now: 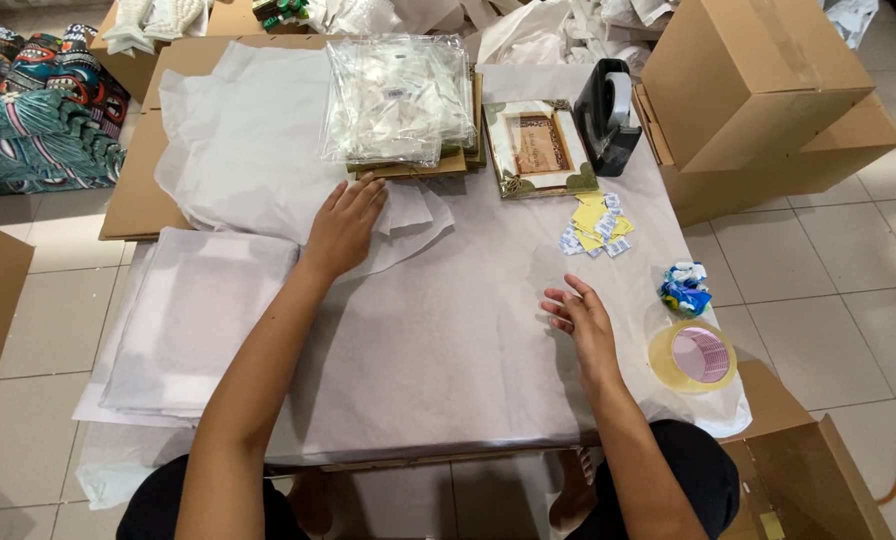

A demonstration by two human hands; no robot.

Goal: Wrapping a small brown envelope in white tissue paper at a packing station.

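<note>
Hands flat (fingers spread, gripping nothing): left hand on tissue paper, right hand near tape roll; picture frame beyond.

Setting: informal packing area, likely home-based workshop — work done at low table over pale tiled floor. Evidence: cardboard boxes stacked at right, flattened cardboard under sheets of white tissue paper, stack of clear plastic bags, black tape dispenser, roll of clear tape, small stickers. Goods nearby — ornate picture frame, patterned fabrics piled at left.
</note>
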